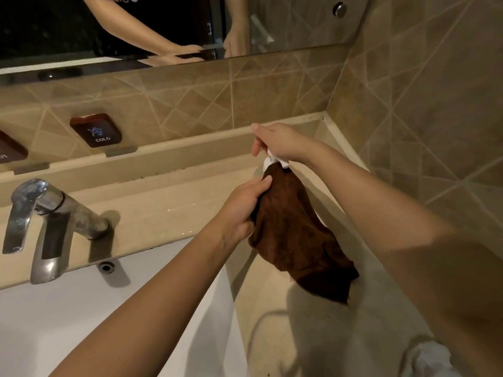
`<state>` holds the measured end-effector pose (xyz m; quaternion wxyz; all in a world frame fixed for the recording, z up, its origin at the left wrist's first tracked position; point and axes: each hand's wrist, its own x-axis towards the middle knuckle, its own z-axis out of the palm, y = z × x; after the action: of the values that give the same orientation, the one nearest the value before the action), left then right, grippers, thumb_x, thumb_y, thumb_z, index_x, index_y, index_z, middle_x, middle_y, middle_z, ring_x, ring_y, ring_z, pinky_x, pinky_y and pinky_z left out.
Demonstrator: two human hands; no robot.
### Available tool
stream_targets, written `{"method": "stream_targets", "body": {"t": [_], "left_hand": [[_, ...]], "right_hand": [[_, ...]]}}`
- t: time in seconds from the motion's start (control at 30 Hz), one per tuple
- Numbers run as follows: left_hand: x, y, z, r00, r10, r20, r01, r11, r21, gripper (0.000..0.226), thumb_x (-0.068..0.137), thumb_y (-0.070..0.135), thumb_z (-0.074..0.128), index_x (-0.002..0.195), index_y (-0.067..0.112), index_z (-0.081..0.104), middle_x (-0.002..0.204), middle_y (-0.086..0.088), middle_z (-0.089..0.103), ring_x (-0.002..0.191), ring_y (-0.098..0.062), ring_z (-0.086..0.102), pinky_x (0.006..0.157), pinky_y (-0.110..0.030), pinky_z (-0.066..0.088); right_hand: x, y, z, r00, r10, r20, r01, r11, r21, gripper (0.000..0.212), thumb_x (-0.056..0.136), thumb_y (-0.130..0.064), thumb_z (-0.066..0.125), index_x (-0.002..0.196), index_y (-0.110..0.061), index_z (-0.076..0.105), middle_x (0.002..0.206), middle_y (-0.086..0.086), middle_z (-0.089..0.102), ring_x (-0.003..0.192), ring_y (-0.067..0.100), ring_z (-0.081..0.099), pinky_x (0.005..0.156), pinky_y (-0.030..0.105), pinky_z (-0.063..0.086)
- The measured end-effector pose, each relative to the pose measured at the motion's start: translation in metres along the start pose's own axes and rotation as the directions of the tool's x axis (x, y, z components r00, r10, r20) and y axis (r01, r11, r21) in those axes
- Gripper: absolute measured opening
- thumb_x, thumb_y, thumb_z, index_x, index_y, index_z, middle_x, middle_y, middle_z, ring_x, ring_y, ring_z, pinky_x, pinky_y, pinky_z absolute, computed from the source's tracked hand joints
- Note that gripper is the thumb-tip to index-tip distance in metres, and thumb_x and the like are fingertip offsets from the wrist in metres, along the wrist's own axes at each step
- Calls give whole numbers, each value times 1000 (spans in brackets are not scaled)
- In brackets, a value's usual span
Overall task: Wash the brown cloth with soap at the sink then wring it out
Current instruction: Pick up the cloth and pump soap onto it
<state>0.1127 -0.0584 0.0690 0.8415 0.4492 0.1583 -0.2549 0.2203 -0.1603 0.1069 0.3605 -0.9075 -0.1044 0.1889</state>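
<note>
— Anything readable here?
— Yes. The dark reddish-brown tag (95, 130) on the tiled wall behind the tap says "COLD" in white capitals, under a pale blue character.
— And the second tag (11, 150), at the left edge?
— Cut off by the frame. Only "OT" shows.
— Anything else?
— Nothing more can be read.

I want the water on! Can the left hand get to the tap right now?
Probably not yet: the left hand is gripping the brown cloth. The path to the tap looks clear once it lets go.
</note>
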Motion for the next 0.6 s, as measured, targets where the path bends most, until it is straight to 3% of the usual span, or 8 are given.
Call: {"method": "stream_targets", "body": {"t": [0.1, 0.27, 0.47, 0.6], "left_hand": [[-1, -1, -3, 999, -24, 24, 24, 999, -21, 28, 98, 18, 48, 117, 3, 60, 101, -13, 69, 88, -23, 69, 77, -30, 58], [3, -3, -6, 997, -51, 49, 54, 997, -57, 27, 98, 18, 47, 117, 4, 59, 101, -13, 68, 88, -23, 68, 79, -31, 57], [3, -4, -3, 994, -66, 89, 75, 993, -96, 27, 98, 18, 46, 116, 4, 59, 100, -13, 68, 88, -23, 68, 78, -32, 57], [4, -6, -2, 990, -71, 123, 88, 987, -137, 26, 98, 18, 45, 114, 4, 60, 101, -13, 69, 88, -23, 68, 78, -32, 58]], "right_hand": [[4, 4, 3, 1000, -24, -13, 24, 1000, 4, 58, 98, -40, 25, 62, -17, 64, 67, -7, 49, 63, 8, 44, 73, 28, 36], [9, 15, 10, 999, -29, -33, 30, 999, 34, 57, 97, -38, 28, 58, -18, 63, 65, -7, 48, 62, 8, 44, 74, 30, 36], [8, 15, 9, 996, -55, -70, 58, 997, 45, 56, 97, -37, 28, 59, -17, 62, 64, 2, 51, 60, 13, 47, 65, 27, 36], [5, 18, 9, 994, -61, -88, 65, 997, 37, 53, 98, -34, 28, 68, -11, 64, 66, -3, 49, 63, 7, 45, 62, 23, 34]]}}
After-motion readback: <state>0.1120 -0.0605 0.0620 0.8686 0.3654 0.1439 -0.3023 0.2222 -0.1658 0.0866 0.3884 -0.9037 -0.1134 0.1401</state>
